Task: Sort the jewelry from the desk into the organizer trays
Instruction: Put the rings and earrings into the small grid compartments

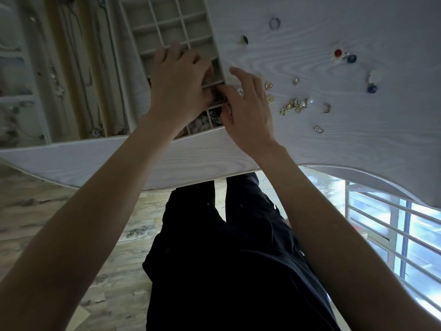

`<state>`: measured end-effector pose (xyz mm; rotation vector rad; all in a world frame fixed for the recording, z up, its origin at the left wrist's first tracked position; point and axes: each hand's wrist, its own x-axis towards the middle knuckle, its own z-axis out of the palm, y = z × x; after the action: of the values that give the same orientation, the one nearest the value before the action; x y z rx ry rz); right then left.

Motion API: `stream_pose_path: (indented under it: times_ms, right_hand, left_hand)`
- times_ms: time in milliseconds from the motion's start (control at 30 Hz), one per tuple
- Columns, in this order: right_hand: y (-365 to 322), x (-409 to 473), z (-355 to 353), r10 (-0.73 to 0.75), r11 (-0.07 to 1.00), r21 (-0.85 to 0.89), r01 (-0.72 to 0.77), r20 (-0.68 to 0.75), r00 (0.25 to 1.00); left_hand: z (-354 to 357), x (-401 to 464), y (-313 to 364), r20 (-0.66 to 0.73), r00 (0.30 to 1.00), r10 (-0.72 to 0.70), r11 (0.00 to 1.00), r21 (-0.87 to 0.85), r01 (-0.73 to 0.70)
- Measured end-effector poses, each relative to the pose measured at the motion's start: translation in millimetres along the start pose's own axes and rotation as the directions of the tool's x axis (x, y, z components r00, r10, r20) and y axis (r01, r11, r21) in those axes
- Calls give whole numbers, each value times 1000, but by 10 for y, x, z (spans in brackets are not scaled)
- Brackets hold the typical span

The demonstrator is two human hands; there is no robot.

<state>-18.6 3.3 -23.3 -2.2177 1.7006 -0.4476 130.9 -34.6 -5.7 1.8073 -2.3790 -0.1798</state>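
Small dark-gold jewelry piece (218,94) pinched between both hands, left hand (179,84) and right hand (245,108), right over the organizer tray (167,22) divider, likely to drop it in a compartment. Loose gold earrings (294,106) wait on bench (334,144) right of the hands.

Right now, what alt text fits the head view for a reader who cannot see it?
Both hands, left hand and right hand, meet over a compartment of the white organizer tray, fingers handling a small dark piece too hidden to identify. Loose gold pieces, a silver ring and blue stones lie on the white desk.
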Motion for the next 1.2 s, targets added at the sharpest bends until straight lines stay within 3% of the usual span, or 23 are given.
stream_pose_path:
  times_ms: [167,367,700,833,967,1100,1200]
  right_hand:
    - [-3,-18,-4,-57,998,-6,57,-2,998]
    - [-40,3,-12,-50,998,-22,51,16,999]
    - [2,-18,-29,29,995,100,-25,-39,999]
    - [-77,-13,-114,113,976,203,-84,-137,984]
    - [-99,-23,-299,162,962,254,-99,-241,957]
    - [38,-77,-384,164,969,214,-120,-197,967]
    - [225,-222,-538,164,978,149,-147,-111,980]
  left_hand:
    - [-5,-8,-5,42,992,-119,984,-132,123]
    - [-20,-52,-11,50,990,-132,969,-205,139]
    - [-64,-277,-74,14,983,-182,916,-362,175]
    - [-68,-339,32,-35,990,-138,884,-455,107]
    - [-146,-413,154,-102,969,-225,847,-513,143]
    - [-181,-451,317,-10,965,-262,777,-595,205]
    - [-181,-440,571,27,986,-164,807,-571,149]
